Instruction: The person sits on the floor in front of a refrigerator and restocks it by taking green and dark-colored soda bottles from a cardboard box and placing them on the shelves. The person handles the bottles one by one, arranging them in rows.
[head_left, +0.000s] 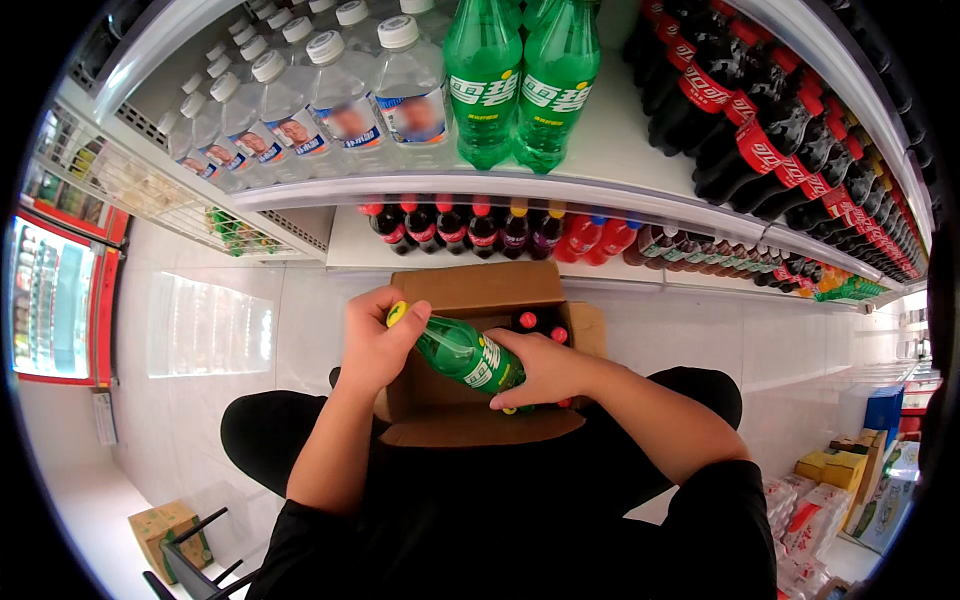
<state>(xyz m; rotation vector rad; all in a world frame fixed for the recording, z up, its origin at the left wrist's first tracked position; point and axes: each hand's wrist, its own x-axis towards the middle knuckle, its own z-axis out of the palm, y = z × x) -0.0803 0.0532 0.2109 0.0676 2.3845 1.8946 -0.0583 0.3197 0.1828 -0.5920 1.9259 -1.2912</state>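
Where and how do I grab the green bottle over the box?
Probably around the wide lower body of the green soda bottle, from the right: it tilts with its base that way. The left hand could steady the yellow cap at the narrow end.

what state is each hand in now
Left hand: closed, holding a yellow-capped green plastic bottle by its cap end.
Right hand: closed, holding the same bottle near its base.

Glossy pale floor (690, 335), white shelving (640, 140)
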